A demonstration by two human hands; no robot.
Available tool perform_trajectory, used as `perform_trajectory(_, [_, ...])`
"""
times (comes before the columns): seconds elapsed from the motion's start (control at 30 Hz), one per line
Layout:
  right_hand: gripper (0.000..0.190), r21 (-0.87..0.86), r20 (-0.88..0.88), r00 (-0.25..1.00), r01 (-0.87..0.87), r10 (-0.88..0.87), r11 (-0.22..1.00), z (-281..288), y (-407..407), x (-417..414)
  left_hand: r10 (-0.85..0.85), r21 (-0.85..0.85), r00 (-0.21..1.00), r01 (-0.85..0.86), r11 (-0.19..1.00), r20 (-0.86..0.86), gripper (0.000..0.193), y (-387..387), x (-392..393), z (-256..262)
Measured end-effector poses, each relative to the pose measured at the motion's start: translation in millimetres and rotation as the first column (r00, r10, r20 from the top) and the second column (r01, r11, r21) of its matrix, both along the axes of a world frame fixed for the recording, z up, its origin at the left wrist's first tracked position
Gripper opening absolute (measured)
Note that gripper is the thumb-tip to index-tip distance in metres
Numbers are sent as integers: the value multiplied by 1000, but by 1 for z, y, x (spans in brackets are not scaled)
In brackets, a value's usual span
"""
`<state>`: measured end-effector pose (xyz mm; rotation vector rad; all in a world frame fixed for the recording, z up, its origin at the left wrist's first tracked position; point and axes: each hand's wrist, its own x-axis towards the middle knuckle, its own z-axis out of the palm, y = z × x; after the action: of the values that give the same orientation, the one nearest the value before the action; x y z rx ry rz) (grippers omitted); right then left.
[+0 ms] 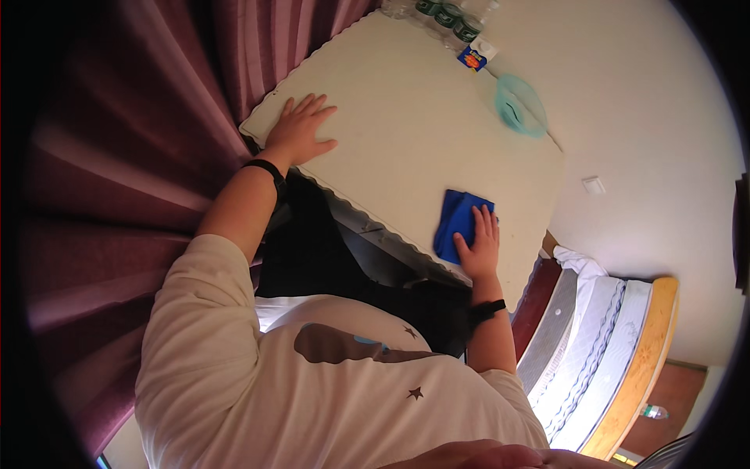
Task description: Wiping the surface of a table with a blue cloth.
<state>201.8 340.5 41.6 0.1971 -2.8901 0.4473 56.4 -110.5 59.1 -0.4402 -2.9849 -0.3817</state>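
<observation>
My left hand [300, 130] rests flat near the left corner of a pale table [398, 117], its fingers spread and nothing in it. Toward the right side of the same tabletop lies a folded blue cloth [451, 225]. Over the cloth's right part my right hand [481, 243] lies palm down, fingers stretched out and not curled around the fabric. The table's covering has a wavy edge along the side nearest me. What is under my right palm is hidden.
Clear plastic bottles [446, 17] with green labels stand at the far corner, beside a small blue-and-white carton [476, 55]. A translucent teal bowl [520, 106] sits against the wall [638, 105]. Mauve curtains [146, 146] hang on the left; a mattress [603, 352] is at lower right.
</observation>
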Motion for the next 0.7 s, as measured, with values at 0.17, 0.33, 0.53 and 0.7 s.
perform_trajectory(0.17, [72,3,-12,987,162,-162,987,-22,41,6,-7,-12,1000,7,1000,-2,72,-12,-12,-17])
perform_trajectory(0.33, [68,35,-28,942,336,-336,941,-36,88,25,-9,-2,1000,9,1000,7,72,-14,-18,-21])
perform_trajectory(0.53, [65,76,-36,861,508,-507,858,-39,121,51,-2,-20,1000,2,1000,16,73,-14,-18,-21])
perform_trajectory(0.7, [68,46,-36,832,554,-553,831,-44,132,56,-2,-17,1000,2,1000,6,73,-14,-19,-22])
